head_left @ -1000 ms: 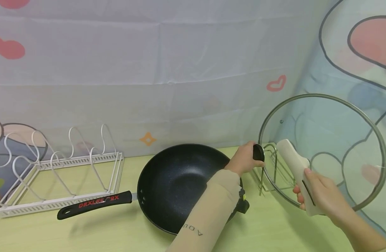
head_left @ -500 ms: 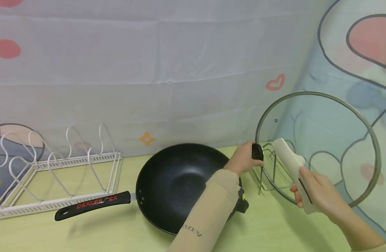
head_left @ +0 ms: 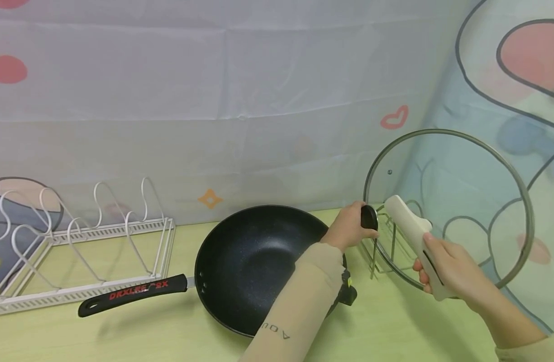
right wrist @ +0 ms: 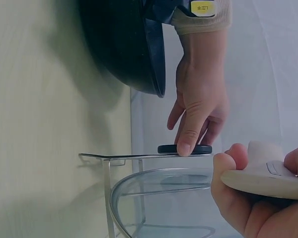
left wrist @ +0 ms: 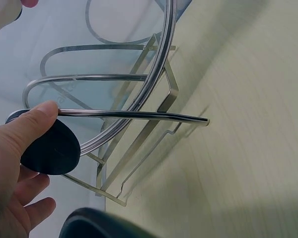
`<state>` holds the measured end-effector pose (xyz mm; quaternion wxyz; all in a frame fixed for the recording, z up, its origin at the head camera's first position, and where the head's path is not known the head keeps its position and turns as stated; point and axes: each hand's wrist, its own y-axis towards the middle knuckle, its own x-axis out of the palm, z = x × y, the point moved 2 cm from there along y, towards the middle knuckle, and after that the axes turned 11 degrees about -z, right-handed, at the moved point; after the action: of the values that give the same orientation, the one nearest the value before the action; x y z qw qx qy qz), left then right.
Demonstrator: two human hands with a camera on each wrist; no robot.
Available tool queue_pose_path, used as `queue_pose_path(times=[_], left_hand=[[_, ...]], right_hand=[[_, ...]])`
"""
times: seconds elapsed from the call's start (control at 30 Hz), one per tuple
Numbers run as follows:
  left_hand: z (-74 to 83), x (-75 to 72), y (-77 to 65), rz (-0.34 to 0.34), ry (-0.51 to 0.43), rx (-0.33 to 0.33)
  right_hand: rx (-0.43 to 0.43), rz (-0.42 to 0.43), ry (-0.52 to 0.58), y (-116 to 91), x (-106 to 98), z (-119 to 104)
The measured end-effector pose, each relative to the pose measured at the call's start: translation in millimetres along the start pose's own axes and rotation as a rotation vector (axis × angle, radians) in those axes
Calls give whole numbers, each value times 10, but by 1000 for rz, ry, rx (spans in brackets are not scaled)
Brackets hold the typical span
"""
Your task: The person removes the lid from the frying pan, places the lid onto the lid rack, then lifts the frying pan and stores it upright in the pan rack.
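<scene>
My left hand (head_left: 347, 226) pinches the black oval piece (left wrist: 52, 146) at the front loop of a small metal lid rack (left wrist: 109, 78), thumb on the loop side. My right hand (head_left: 453, 266) grips the pale, long handle (head_left: 408, 221) of a large glass lid with a steel rim (head_left: 529, 211). The lid stands upright, its lower left rim in the gap just behind the rack's front loop, as the left wrist view shows. Seen from the right wrist, the lid's rim (right wrist: 114, 196) is low between the loops. Part of the rack shows through the glass.
A black wok (head_left: 268, 266) sits mid-table, left of the lid rack and under my left forearm. Its long handle (head_left: 132, 295) points left, past the front of a white wire rack (head_left: 102, 289). Printed cloth (head_left: 259, 125) hangs behind and at the right.
My right hand has drawn the lid a little to the left and slightly up in the head view, farther over the lid rack. My left hand keeps its hold in about the same place.
</scene>
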<state>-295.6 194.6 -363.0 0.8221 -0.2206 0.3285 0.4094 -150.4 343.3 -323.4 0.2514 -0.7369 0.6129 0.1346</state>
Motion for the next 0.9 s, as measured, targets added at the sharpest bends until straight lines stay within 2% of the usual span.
queue_pose_path(times=[0.9], left_hand=[[9,-24,-28,3,-17,-13]], right_hand=[[38,-38,-11,235,-44,-126]])
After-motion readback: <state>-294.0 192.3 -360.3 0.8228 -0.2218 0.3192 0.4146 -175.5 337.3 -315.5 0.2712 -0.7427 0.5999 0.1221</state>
